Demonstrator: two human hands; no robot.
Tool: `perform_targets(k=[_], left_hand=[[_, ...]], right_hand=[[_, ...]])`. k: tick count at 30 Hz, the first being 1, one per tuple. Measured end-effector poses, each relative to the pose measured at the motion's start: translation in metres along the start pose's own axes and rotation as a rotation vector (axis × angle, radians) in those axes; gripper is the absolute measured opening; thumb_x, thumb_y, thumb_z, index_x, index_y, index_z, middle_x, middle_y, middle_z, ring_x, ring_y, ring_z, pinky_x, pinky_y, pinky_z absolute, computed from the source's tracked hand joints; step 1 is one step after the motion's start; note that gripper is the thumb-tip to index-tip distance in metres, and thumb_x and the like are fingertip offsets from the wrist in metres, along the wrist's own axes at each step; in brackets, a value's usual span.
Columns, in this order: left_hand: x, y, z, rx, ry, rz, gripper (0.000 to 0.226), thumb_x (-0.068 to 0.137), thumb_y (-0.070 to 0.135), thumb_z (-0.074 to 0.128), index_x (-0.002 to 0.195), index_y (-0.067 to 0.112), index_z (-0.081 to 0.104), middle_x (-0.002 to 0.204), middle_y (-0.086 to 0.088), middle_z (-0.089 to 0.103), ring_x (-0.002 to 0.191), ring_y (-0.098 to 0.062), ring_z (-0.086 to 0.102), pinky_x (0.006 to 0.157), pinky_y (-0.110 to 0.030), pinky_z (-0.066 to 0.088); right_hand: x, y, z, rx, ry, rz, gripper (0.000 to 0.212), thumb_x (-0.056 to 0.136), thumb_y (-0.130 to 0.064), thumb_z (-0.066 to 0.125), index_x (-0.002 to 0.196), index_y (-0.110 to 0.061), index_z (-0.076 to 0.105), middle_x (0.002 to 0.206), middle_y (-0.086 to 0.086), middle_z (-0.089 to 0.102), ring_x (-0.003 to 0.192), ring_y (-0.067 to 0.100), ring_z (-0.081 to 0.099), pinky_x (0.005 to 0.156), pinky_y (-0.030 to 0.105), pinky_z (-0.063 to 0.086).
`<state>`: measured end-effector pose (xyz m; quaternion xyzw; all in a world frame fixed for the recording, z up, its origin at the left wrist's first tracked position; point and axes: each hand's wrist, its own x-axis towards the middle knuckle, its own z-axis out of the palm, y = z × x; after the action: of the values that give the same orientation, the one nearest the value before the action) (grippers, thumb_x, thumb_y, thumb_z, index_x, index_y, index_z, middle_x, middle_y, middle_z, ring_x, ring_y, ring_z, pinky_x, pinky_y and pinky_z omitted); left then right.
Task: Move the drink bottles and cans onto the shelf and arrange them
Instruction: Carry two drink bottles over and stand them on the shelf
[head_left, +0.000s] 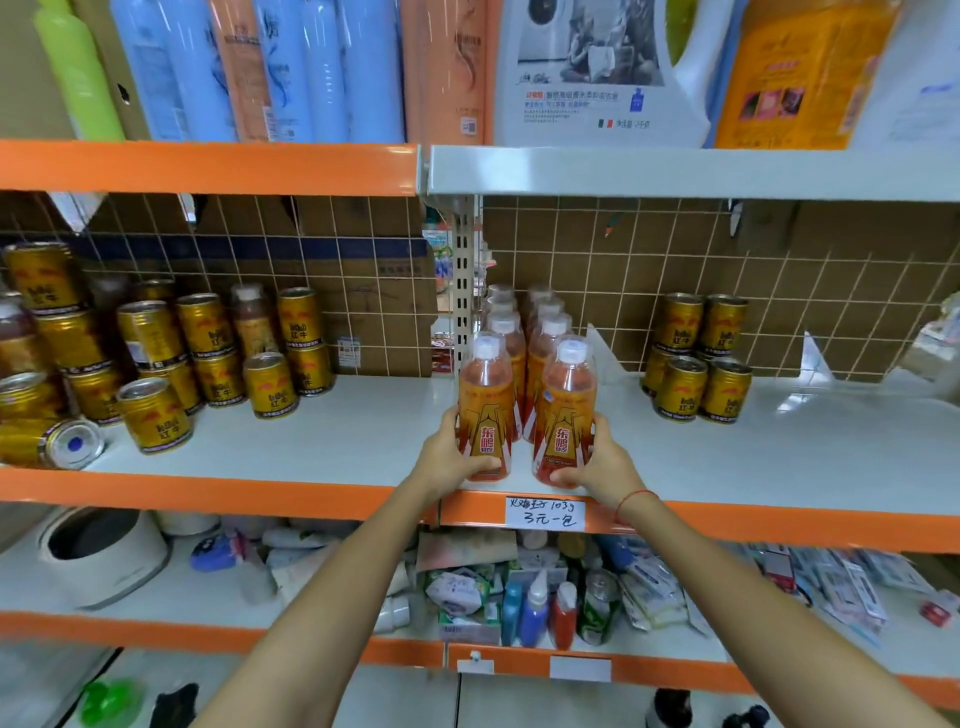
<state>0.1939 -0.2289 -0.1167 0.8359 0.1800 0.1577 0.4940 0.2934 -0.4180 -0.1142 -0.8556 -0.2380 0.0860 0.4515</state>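
On the shelf (363, 415), two rows of bottles (519, 327) are kept straight, apparently so the fronts line up at the edge. The left bottle (485, 410) is gripped by the left hand (454, 457), the right bottle (566, 421) by the right hand (602, 462), fingers curled round each base.

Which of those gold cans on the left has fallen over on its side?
The gold can at the far left front edge of the shelf is the one. It lies on its side with its round silver end facing outward, while the other gold cans stand upright.
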Motion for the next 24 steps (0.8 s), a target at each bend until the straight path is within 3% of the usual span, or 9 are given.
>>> perform_targets(k=[9, 16, 24], left_hand=[[0.006, -0.012, 0.001, -0.086, 0.005, 0.029, 0.085, 0.075, 0.010, 0.079, 0.144, 0.020, 0.030, 0.136, -0.006, 0.052, 0.129, -0.021, 0.046, 0.105, -0.035, 0.040], [0.014, -0.013, 0.009, -0.113, -0.013, 0.031, 0.086, 0.072, 0.012, 0.081, 0.142, 0.021, 0.032, 0.132, -0.006, 0.056, 0.121, -0.021, 0.054, 0.104, -0.042, 0.044], [0.021, -0.009, 0.015, -0.122, -0.062, 0.043, 0.082, 0.078, 0.009, 0.076, 0.143, 0.025, 0.028, 0.132, -0.002, 0.055, 0.120, -0.017, 0.054, 0.098, -0.032, 0.045]], right_hand=[[0.004, 0.005, 0.006, 0.000, 0.064, -0.039, 0.089, 0.066, -0.015, 0.083, 0.136, -0.022, 0.028, 0.119, 0.004, 0.061, 0.099, 0.025, 0.063, 0.088, 0.045, 0.053], [0.010, 0.002, 0.010, 0.019, 0.049, -0.051, 0.087, 0.067, -0.014, 0.083, 0.136, -0.021, 0.030, 0.123, 0.005, 0.060, 0.110, 0.023, 0.060, 0.098, 0.039, 0.048], [0.016, 0.002, 0.009, 0.019, 0.031, -0.054, 0.086, 0.067, -0.013, 0.083, 0.136, -0.020, 0.030, 0.126, 0.005, 0.058, 0.114, 0.023, 0.057, 0.100, 0.037, 0.046]])
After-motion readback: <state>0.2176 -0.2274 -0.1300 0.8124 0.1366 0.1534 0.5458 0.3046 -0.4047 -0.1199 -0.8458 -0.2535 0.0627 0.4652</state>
